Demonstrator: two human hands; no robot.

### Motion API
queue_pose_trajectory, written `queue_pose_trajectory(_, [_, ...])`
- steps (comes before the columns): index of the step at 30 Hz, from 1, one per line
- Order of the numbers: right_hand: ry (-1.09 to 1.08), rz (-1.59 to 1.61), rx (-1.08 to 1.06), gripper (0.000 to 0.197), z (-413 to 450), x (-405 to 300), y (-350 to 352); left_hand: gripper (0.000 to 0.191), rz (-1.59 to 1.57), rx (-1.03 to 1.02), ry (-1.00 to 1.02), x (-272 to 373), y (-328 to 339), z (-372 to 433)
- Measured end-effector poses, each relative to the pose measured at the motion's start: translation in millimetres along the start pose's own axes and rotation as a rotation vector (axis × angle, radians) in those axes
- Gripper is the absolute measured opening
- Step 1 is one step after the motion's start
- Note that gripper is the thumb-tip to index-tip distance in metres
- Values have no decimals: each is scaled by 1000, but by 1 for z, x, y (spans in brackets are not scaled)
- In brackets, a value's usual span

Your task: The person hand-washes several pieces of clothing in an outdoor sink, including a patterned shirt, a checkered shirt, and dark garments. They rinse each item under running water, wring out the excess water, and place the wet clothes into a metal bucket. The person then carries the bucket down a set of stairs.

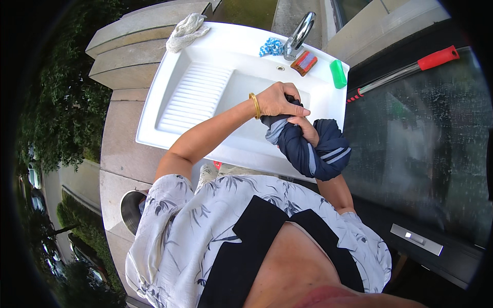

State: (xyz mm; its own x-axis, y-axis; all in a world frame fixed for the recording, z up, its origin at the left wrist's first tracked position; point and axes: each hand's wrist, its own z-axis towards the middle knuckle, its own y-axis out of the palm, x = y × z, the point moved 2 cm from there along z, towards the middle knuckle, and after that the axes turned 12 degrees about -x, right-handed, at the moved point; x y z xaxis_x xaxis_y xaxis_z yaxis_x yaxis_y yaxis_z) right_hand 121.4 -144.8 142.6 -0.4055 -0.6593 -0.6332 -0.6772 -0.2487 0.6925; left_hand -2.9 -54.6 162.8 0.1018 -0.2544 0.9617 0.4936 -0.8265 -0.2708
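Both hands grip a twisted dark navy garment (296, 140) with light striped trim, above the front right part of a white laundry sink (154, 134). My left hand (275, 100), with a gold bangle (255, 106) at the wrist, is closed around the garment's upper end. Just below it, my right hand (308, 129) holds the bunched cloth, which partly hides its fingers. A thick coil of the garment hangs over the right wrist and forearm. The sink's ribbed washboard (194, 98) lies to the left of the hands.
Along the sink's back rim are a whitish cloth (186, 32), a blue-and-white mesh scrubber (271, 47), a chrome faucet (300, 36), a brush (304, 63) and a green soap bar (338, 74). A red-handled pole (408, 71) leans at right by a glass door (423, 154). A bucket (131, 211) stands at left.
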Motion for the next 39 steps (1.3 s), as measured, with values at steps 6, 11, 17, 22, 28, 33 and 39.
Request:
queue_pose_trajectory(6, [-105, -182, 49, 38, 5, -2, -7, 30, 25, 114, -144, -10, 8, 10])
queue_pose_trajectory(11, [-194, -420, 215, 31, 12, 2, 0, 28, 171, 169, -185, -24, 9, 17])
queue_pose_trajectory(17, [-219, -709, 342, 22, 29, 18, -30, 28, 272, 215, -289, -36, 15, 19])
queue_pose_trajectory(22, [-301, -586, 423, 22, 24, 19, -27, 25, -176, 141, -240, -42, 14, 21])
queue_pose_trajectory(28, [-227, -295, 272, 26, 5, 5, -2, 65, -971, -60, -222, -49, -12, -2])
queue_pose_trajectory(33, [-142, -319, 143, 29, 2, -1, 2, 75, -1186, -51, -263, -46, -8, -12])
queue_pose_trajectory(39, [-187, -381, 160, 33, 18, 11, -7, 50, -676, 191, -364, -39, 14, -3])
